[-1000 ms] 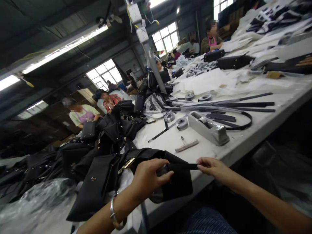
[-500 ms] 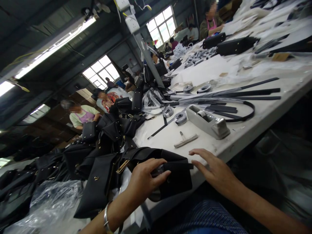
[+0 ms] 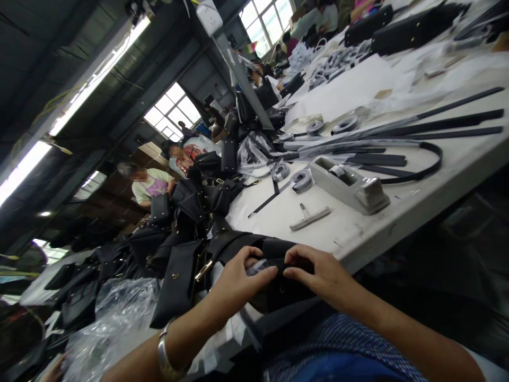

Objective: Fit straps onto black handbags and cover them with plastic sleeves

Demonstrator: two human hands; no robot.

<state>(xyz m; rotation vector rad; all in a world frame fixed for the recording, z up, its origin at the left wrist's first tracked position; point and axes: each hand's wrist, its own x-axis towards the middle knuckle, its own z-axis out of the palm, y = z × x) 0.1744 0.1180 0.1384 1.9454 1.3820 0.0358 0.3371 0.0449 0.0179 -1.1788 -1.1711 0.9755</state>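
A black handbag lies at the front edge of the table, close to my body. My left hand is closed on a black strap of this bag, with a scrap of clear film at its fingers. Just to the right, my right hand pinches the same strap between thumb and fingers. The two hands' fingertips nearly meet. A gold clasp shows left of my left hand, beside another black bag lying flat.
A grey tape dispenser, a small T-shaped metal tool and rolled wrapped straps lie on the white table. Black bags pile up at left near crumpled clear plastic. A co-worker sits across; a hand shows bottom left.
My right hand has moved left from beside the bag, and its open fingers have closed on the strap. My left hand stays on it. The view has shifted slightly.
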